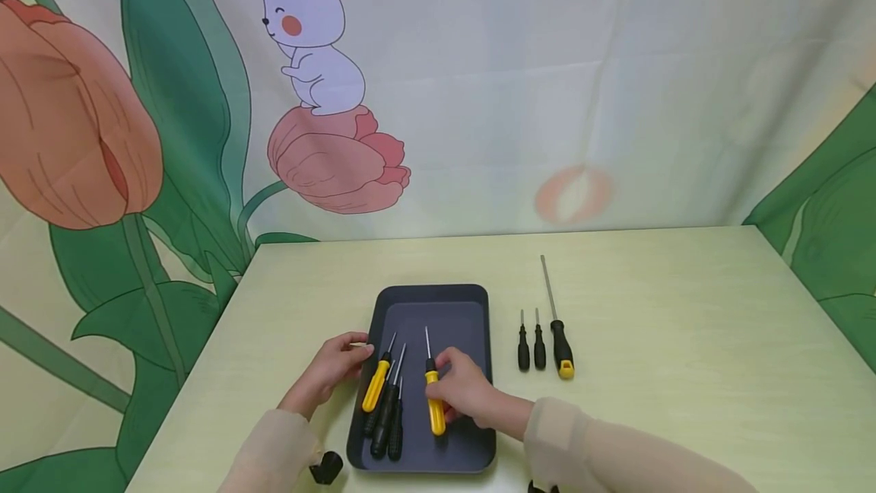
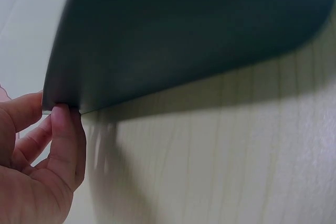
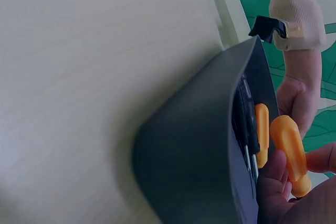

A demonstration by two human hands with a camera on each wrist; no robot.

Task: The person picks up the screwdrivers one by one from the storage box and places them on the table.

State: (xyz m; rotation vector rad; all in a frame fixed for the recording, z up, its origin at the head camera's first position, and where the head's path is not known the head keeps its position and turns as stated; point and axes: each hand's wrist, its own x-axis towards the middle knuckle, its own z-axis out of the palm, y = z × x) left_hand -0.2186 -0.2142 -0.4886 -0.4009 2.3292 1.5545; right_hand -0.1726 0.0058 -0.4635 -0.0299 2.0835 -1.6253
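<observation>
carefully: right hand pinches yellow screwdriver by handle over tray, lower centre of frame; left hand pinches tray rim. best hold tray steady, shaft clear of black screwdrivers.

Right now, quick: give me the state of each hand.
Left hand: closed, pinching the edge of the tray.
Right hand: closed, holding a yellow-handled screwdriver.

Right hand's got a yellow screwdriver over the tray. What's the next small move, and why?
I'd probably lower the yellow screwdriver onto the bare right side of the tray: the right hand holds it over there, the left hand grips the tray's edge, and four screwdrivers lie bunched at the left.
</observation>
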